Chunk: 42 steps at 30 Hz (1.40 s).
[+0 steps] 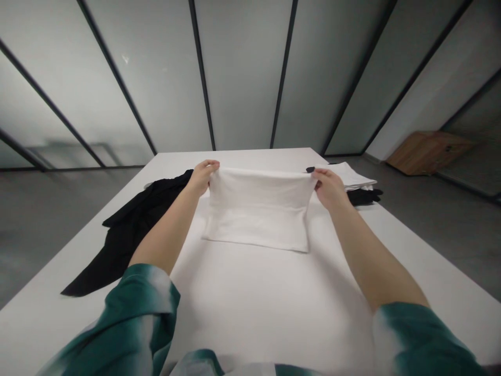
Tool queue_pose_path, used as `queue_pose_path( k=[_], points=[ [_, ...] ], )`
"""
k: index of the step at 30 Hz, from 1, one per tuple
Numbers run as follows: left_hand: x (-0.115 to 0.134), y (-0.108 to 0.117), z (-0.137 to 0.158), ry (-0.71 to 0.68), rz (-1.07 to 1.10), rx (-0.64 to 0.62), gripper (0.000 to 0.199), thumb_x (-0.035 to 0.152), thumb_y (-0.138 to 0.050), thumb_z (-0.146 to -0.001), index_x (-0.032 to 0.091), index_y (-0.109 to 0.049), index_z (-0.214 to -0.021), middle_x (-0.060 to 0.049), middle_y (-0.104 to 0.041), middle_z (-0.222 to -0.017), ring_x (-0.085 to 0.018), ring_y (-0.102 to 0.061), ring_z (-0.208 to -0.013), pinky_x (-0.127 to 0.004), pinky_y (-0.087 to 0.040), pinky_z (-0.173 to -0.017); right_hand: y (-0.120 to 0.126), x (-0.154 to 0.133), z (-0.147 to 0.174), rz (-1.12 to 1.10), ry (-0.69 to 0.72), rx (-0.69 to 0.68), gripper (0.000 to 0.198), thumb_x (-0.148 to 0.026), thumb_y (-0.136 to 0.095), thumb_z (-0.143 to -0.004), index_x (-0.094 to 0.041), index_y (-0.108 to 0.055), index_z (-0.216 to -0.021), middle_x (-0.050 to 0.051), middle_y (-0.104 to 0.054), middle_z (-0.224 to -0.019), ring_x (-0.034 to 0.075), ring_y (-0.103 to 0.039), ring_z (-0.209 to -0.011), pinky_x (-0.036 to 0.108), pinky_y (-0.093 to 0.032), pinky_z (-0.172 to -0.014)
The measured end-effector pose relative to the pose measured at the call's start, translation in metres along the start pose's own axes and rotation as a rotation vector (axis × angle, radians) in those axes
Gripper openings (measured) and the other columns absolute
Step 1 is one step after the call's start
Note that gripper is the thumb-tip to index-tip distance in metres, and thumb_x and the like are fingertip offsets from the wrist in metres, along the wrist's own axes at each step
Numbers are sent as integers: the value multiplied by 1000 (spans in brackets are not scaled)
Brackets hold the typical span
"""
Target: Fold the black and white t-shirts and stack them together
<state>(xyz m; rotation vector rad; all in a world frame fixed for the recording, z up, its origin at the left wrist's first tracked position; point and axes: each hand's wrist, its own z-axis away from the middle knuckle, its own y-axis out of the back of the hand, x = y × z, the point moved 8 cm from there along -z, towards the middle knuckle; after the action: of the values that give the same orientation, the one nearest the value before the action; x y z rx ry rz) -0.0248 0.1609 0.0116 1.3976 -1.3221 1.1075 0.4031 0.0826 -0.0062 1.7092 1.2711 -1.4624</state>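
A white folded cloth, perhaps a garment, is stretched between my two hands above the table. My left hand pinches its upper left corner. At the upper right corner, my right hand grips it with thumb and fingers. The far edge is raised and nearly straight, with a slight sag. Its near edge hangs toward the table, and I cannot tell whether it touches. A crease runs across the lower right part.
Black clothing lies loosely on the left of the white table. Beyond my right hand is a pile of folded white cloth over black cloth. Frosted panels stand behind; a wooden cabinet is at far right.
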Motion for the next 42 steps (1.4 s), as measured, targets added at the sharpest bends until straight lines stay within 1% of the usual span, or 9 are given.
queue_pose_path(
  k=[7, 17, 21, 25, 29, 32, 34, 39, 42],
  points=[
    [90, 8, -45, -262, -83, 26, 32, 33, -66, -75, 19, -63, -104, -2, -59, -80, -19, -64, -79, -30, -51, -66, -15, -95, -32, -42, 221, -66, 25, -12, -63, -67, -23, -55, -88, -4, -52, -75, 12, -53, -67, 27, -45, -64],
    [110, -9, -77, -272, -136, 84, 21, 21, -64, -72, 16, -61, -92, -4, -59, -82, -20, -61, -85, -33, -50, -77, -44, -92, -79, 208, 142, 42, 25, -2, -57, -66, -21, -56, -82, -6, -50, -68, 12, -48, -63, 27, -42, -63],
    [122, 2, -66, -330, -133, 72, 20, 29, -62, -76, 17, -62, -92, -3, -60, -81, -20, -62, -86, -33, -50, -78, -46, -105, -64, 201, 231, -5, 24, -4, -58, -70, -21, -57, -87, -6, -52, -64, 12, -48, -64, 28, -44, -67],
    [94, 30, -9, -289, -244, -28, 26, 42, -63, -76, 18, -66, -86, -5, -66, -87, -22, -63, -92, -35, -51, -84, -24, -87, -7, 299, 260, -148, 21, -19, -66, -73, -24, -60, -93, -2, -64, -75, 17, -60, -75, 32, -50, -72],
    [8, 56, 67, -3, -598, -291, 34, 54, -68, -71, 22, -70, -84, -6, -71, -88, -26, -65, -91, -39, -52, -86, 7, -27, 53, 613, 73, -476, 26, -36, -71, -73, -23, -68, -96, 7, -74, -95, 26, -67, -95, 38, -52, -82],
    [-34, 75, 102, 72, -775, -214, 41, 56, -62, -72, 21, -69, -93, -8, -72, -99, -28, -66, -96, -41, -52, -90, 29, 1, 66, 793, 57, -460, 26, -39, -64, -80, -21, -71, -98, 9, -75, -100, 27, -68, -96, 40, -52, -86],
    [-45, 64, 116, 24, -844, -238, 45, 53, -57, -77, 21, -66, -107, -10, -69, -115, -28, -64, -104, -41, -51, -93, 27, 13, 65, 900, 86, -438, 27, -36, -60, -83, -20, -71, -102, 10, -75, -105, 27, -68, -99, 39, -52, -86],
    [-53, -21, 151, -245, -1127, -585, 51, 38, -57, -84, 24, -58, -133, -12, -56, -140, -29, -50, -130, -44, -40, -109, -28, 52, 74, 1124, 168, -631, 41, -27, -55, -86, -18, -66, -125, 12, -64, -135, 27, -58, -125, 41, -45, -104],
    [-62, -42, 153, -229, -1345, -568, 50, 28, -49, -89, 28, -56, -138, -13, -54, -141, -32, -51, -128, -48, -41, -104, -57, 72, 89, 1256, 241, -753, 52, -31, -51, -91, -16, -56, -140, 13, -43, -155, 26, -39, -143, 42, -32, -115]
  ],
)
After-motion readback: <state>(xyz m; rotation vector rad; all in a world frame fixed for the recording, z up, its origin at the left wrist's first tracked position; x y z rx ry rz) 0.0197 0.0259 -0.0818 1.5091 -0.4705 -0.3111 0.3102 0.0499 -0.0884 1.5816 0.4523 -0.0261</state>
